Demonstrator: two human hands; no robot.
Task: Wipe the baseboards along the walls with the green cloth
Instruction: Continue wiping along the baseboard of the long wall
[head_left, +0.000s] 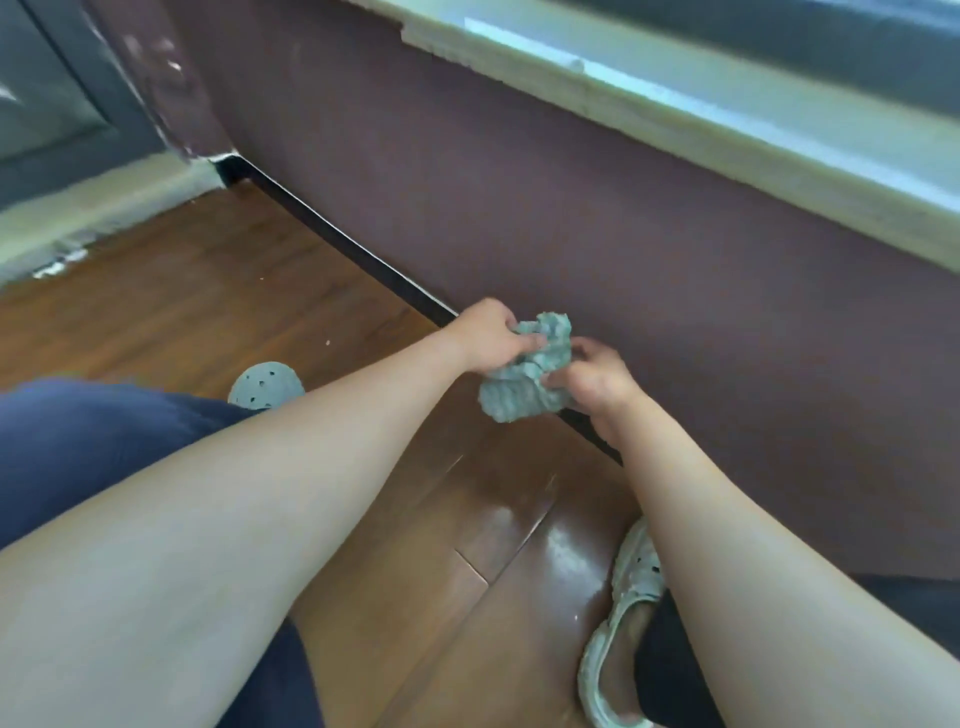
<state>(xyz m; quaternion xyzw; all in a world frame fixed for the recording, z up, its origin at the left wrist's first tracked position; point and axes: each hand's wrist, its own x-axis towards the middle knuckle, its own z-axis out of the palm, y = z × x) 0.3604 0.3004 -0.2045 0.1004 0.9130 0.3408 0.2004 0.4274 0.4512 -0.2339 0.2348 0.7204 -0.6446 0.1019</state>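
Green cloth (524, 374) bunched, textured, lifted near dark baseboard (343, 243); baseboard low, pale top edge, along wall (571, 208).

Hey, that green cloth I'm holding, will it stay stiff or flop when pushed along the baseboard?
Likely floppy: the green cloth bunches into folds between the left hand and right hand. Probably light, since a mere pinch holds it up. Its nubby-looking texture should drag, not slide, on the baseboard.

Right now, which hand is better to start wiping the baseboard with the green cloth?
Probably the right hand: it grips the lower bunch of the green cloth, which hangs right over the baseboard. The left hand only pinches the top.
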